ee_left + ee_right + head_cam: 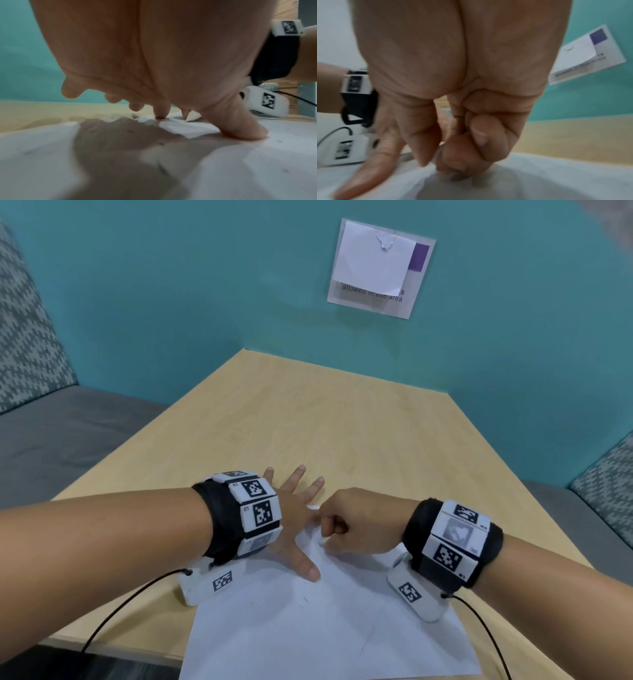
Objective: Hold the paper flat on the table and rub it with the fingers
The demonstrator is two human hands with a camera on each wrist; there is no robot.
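Note:
A white sheet of paper [308,628] lies on the light wooden table [342,422], its near edge over the table's front. My left hand [296,510] lies flat on the sheet's far left part with fingers spread. In the left wrist view the left hand [180,97] presses down with its thumb [243,129] and index fingertip [161,113]. My right hand [325,537] is curled just right of it, thumb and index pinching a small raised flap of the paper [193,116]. The right wrist view shows the right hand [440,162] with knuckles down on the sheet [556,175].
A teal wall [171,285] rises behind the table and carries a white notice [376,268]. Grey upholstered seats [51,440] flank the table on both sides. Wrist cameras with black cables [113,614] rest on the sheet's left and right edges.

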